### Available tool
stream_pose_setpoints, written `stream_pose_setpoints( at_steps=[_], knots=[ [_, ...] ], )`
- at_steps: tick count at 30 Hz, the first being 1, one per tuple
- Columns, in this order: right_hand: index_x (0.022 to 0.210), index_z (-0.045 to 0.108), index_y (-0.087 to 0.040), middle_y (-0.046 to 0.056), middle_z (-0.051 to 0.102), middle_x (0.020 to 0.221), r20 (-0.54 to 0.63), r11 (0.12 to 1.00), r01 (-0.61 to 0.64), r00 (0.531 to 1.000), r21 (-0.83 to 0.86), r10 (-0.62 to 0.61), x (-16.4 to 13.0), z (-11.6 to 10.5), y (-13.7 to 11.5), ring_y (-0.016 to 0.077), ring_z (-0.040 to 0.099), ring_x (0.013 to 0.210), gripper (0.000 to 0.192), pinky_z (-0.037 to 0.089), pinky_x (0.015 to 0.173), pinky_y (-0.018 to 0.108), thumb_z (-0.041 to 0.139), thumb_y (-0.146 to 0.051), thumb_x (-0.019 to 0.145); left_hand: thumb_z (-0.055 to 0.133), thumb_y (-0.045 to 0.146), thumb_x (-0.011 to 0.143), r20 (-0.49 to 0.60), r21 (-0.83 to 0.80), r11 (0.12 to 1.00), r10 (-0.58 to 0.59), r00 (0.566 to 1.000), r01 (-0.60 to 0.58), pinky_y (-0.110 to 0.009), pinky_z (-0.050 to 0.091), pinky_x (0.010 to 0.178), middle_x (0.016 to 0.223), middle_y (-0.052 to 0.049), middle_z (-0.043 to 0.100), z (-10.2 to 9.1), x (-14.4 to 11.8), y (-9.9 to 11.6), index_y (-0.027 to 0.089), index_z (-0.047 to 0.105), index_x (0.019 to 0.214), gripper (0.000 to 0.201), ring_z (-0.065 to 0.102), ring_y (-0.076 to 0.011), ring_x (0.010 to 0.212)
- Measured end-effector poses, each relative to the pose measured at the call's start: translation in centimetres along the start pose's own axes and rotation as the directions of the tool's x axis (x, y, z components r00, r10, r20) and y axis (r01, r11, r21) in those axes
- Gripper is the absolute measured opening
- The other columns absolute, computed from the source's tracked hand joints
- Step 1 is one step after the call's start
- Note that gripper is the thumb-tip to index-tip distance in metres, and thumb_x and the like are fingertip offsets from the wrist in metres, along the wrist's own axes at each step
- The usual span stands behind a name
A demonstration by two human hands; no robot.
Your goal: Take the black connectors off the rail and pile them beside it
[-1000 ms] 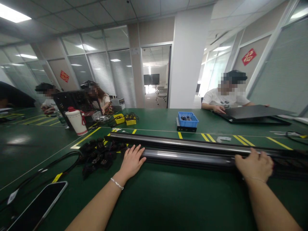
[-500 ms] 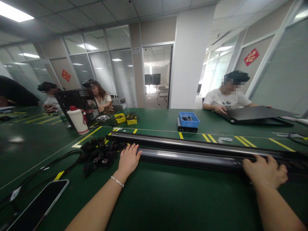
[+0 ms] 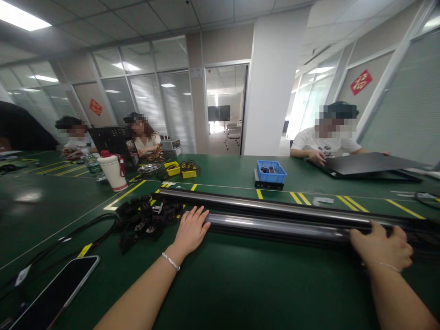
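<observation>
Two long, dark bars with glossy rounded tops lie side by side across the table: the near bar [image 3: 275,227] and the far bar [image 3: 261,205]. My left hand [image 3: 191,231] rests over the near bar's left end, fingers stretched out and slightly apart. At its other end, my right hand [image 3: 381,247] lies over the bar with its fingers spread and a little bent; their tips are partly hidden. A heap of small black parts [image 3: 146,224] sits just left of my left hand.
Cables [image 3: 85,224] and a phone [image 3: 57,293] lie at the left. A white cup [image 3: 112,173] stands behind them. Farther back are yellow bins [image 3: 172,168] and a blue basket [image 3: 271,175]. Across the table, a person [image 3: 326,142] handles a dark flat panel [image 3: 371,162].
My left hand has shifted slightly right along the near bar. My right hand has barely moved. At the back left, the upright black case has turned a little.
</observation>
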State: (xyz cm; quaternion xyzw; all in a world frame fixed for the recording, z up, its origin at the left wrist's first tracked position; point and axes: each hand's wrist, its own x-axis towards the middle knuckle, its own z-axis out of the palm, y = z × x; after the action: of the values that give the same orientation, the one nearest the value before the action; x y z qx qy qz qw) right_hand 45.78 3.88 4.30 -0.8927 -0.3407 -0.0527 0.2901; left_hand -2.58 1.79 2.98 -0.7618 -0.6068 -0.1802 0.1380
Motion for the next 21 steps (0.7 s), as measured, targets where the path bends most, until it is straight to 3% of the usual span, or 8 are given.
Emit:
stream_pose_setpoints(
  at_steps=[3, 8, 14, 21],
  knots=[
    [0.131, 0.042, -0.023, 0.012, 0.026, 0.140, 0.019, 1.000, -0.028, 0.999, -0.012, 0.029, 0.43, 0.18, 0.29, 0.0400, 0.030, 0.121, 0.069, 0.031, 0.094, 0.050, 0.030, -0.061, 0.075, 0.029, 0.045, 0.091, 0.029, -0.019, 1.000, 0.000, 1.000, 0.001, -0.045, 0.028, 0.104, 0.138, -0.002, 0.043, 0.24, -0.09, 0.09, 0.027, 0.046, 0.128, 0.044, 0.034, -0.0237, 0.128],
    [0.119, 0.055, -0.026, 0.013, 0.038, 0.132, 0.038, 0.999, -0.001, 0.999, -0.037, 0.003, 0.58, -0.13, 0.20, 0.0377, 0.036, 0.116, 0.056, 0.029, 0.091, 0.047, 0.029, -0.052, 0.077, 0.029, 0.046, 0.091, 0.036, -0.052, 0.999, -0.006, 0.999, 0.008, -0.043, 0.030, 0.102, 0.138, -0.002, 0.043, 0.03, -0.11, -0.26, 0.027, 0.046, 0.128, 0.045, 0.034, -0.0233, 0.128],
    [0.117, 0.057, -0.029, 0.012, 0.037, 0.132, 0.066, 0.997, -0.004, 0.998, -0.071, 0.009, 0.22, -0.50, -0.20, 0.0375, 0.036, 0.115, 0.051, 0.027, 0.089, 0.047, 0.031, -0.048, 0.077, 0.030, 0.046, 0.091, 0.054, -0.075, 0.997, -0.027, 0.998, 0.031, -0.044, 0.030, 0.101, 0.138, -0.001, 0.042, -0.16, -0.12, -0.07, 0.028, 0.045, 0.128, 0.045, 0.033, -0.0233, 0.129],
    [0.115, 0.058, -0.020, 0.018, 0.042, 0.123, 0.066, 0.993, 0.092, 0.994, -0.080, -0.086, 0.19, -0.62, -0.30, 0.0350, 0.042, 0.110, 0.051, 0.033, 0.086, 0.043, 0.030, -0.045, 0.080, 0.030, 0.047, 0.090, 0.041, -0.081, 0.996, -0.026, 0.999, 0.029, -0.043, 0.030, 0.101, 0.138, -0.002, 0.043, 0.12, -0.17, -0.25, 0.029, 0.046, 0.128, 0.045, 0.033, -0.0230, 0.128]
  ],
)
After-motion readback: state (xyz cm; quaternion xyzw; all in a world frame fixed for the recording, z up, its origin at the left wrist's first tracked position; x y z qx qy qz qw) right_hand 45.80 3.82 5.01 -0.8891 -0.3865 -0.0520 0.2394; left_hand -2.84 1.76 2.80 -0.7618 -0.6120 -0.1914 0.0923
